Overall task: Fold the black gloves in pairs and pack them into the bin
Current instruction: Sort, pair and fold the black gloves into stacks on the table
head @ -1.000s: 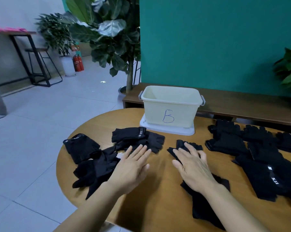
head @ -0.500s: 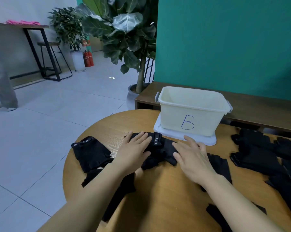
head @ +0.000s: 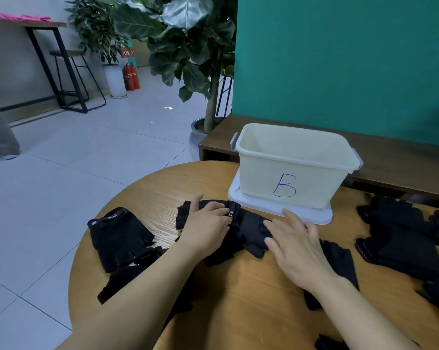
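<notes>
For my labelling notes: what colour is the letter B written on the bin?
The letter B is blue on the cream bin, head view.

The person's left hand (head: 205, 231) and right hand (head: 298, 251) are bare. Both arms are bare too: the left forearm (head: 137, 299) and the right forearm (head: 359, 317) show uncovered skin from the wrist to the bottom edge of the view. The fingers are slim and the wrists narrow. Faint knuckle ridges and tendon lines run across the back of the right hand. The left forearm's lower side lies in shadow. The nails are too blurred to make out.
</notes>
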`<state>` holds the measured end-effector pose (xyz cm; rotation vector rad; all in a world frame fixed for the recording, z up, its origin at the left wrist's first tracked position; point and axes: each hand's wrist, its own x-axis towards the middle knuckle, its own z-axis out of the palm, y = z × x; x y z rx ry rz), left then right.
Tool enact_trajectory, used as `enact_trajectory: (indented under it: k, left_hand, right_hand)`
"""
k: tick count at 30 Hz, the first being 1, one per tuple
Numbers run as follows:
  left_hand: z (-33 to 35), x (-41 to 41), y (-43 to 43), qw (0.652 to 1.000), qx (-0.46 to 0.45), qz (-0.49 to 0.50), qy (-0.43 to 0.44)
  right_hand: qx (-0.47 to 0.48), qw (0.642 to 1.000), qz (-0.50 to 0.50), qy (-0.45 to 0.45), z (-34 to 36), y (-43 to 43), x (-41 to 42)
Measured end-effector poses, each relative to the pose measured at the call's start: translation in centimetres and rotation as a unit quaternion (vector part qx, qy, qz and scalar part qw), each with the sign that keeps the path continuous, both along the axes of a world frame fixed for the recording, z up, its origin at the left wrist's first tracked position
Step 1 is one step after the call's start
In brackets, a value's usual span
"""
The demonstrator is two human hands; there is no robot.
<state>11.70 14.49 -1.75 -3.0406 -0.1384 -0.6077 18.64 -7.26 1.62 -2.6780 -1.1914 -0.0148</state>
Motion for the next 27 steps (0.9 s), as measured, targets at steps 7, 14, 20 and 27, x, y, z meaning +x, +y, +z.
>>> enact_trajectory:
  k: [7, 14, 20, 27]
  left_hand:
    - [3.2, -0.9, -0.9, 0.99, 0.007, 0.01, -0.138]
    - [9.0, -2.0, -3.7, 0.976, -0.04, -0.039, -0.209]
    - [16.7, -6.0, -10.8, 0.928, -0.363, -0.08, -0.031]
    - [16.4, -6.6, -13.8, 0.822, -0.544, -0.13, 0.107]
  right_hand:
    - [0.02, 1.0, -0.007, -0.017, 1.3, -1.1, -0.7]
    - [0.085, 0.994, -0.059, -0.024, 5.8, -2.4, -1.9]
    - [0.321, 0.915, -0.082, 0.232, 8.6, -5.0, -1.5]
    - [0.417, 0.851, -0.058, 0.313, 11.0, -10.0, -3.3]
